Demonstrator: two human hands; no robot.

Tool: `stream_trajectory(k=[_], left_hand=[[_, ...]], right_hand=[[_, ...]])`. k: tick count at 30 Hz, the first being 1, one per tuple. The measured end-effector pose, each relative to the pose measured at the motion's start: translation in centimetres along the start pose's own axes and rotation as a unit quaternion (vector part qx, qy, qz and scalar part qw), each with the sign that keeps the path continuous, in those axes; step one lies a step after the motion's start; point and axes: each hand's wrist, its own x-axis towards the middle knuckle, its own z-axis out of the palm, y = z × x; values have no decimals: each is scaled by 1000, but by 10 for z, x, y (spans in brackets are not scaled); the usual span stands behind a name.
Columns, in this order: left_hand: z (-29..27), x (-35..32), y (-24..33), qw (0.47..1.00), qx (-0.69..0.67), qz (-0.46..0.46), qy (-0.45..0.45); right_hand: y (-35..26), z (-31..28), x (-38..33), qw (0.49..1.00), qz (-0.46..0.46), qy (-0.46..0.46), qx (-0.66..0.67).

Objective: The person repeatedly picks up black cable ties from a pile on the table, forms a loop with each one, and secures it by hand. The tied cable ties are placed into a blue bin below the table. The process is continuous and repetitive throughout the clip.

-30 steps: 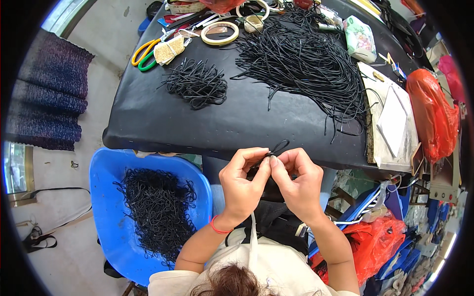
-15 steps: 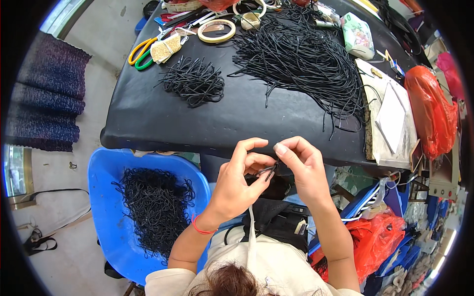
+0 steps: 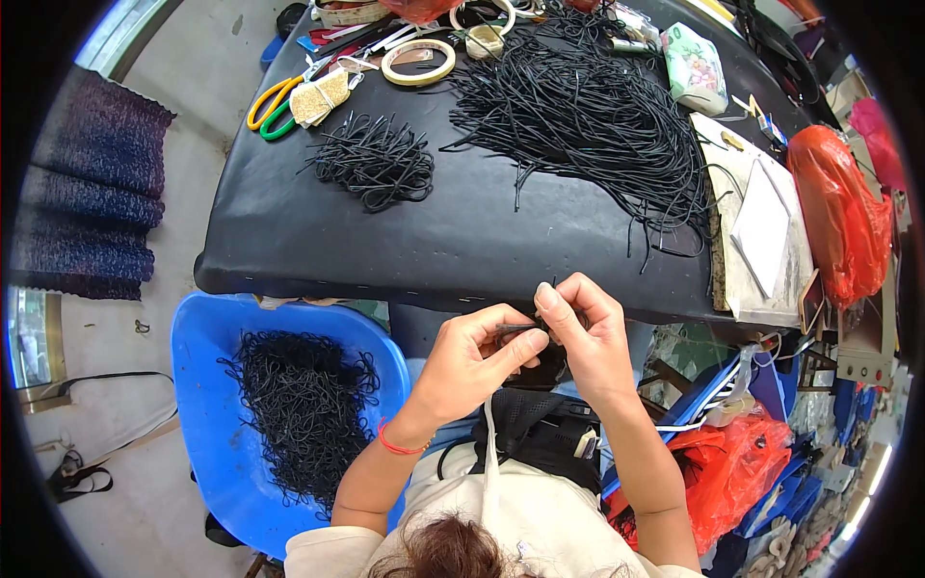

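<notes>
On my feed, a blue tub (image 3: pixel 207 462) sits low to the left of the hands, with a mass of black looped cords (image 3: pixel 299 414) inside; I judge it is parked beside the left forearm to be within easy reach. Ahead and to the left, scissors (image 3: pixel 279 108) with yellow and green handles lie at the edge of the black table (image 3: pixel 414 246), seemingly out of the way. Nearer the hands, a small cord pile (image 3: pixel 376 164) lies apart from the large cord pile (image 3: pixel 588 125) straight ahead, perhaps to keep the two lots distinct. To the right, beyond the right hand, I make out a pale board (image 3: pixel 785 265) and a red plastic bag (image 3: pixel 838 217).

The left hand (image 3: pixel 467 356) is nearly closed, thumb and forefinger pinching a short black cord (image 3: pixel 515 328) just off the table's near edge. The right hand (image 3: pixel 597 342) meets it there, fingers curled and thumb raised; I cannot tell whether it grips the cord too. Holding the piece between both hands likely steadies it.
</notes>
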Motion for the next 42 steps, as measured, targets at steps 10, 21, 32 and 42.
stream_trajectory(k=[10,21,32,42], left_hand=[[6,-2,-6,998,9,63,1],[12,-3,-18,996,-62,64,31],[10,1,-7,991,-20,74,113],[13,2,-7,988,-58,56,134]], right_hand=[[2,3,-3,996,-63,70,-7],[0,13,2,989,-70,130,-22],[-2,-6,-12,998,-10,-22,65],[5,-12,-17,993,30,-58,99]])
